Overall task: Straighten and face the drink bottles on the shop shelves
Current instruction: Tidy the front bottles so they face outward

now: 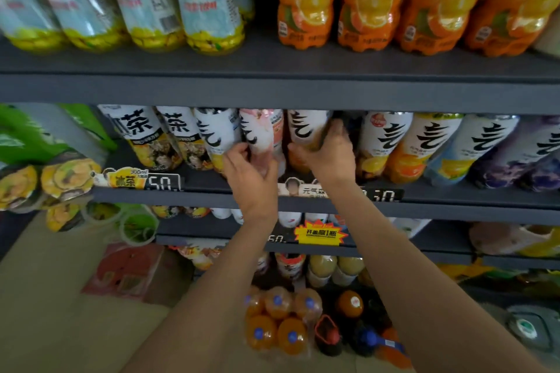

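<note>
Both my hands reach into the middle shelf (303, 201), among a row of white-labelled drink bottles with black characters. My left hand (250, 174) grips a pink-and-white bottle (262, 133) near its base. Just to the right, my right hand (328, 156) curls round a white bottle with an orange bottom (304, 130), fingers reaching behind it. More bottles of the same brand (436, 145) stand to the right, in orange, yellow and purple flavours. Two tea bottles (151, 136) stand to the left.
The top shelf (272, 91) carries pale blue bottles (197, 0) at left and orange bottles (309, 0) at right. Price tags (163, 182) clip to the shelf edges. Lower shelves hold more bottles; shrink-wrapped orange drinks (278, 321) sit on the floor. Snack cups (69, 175) hang at left.
</note>
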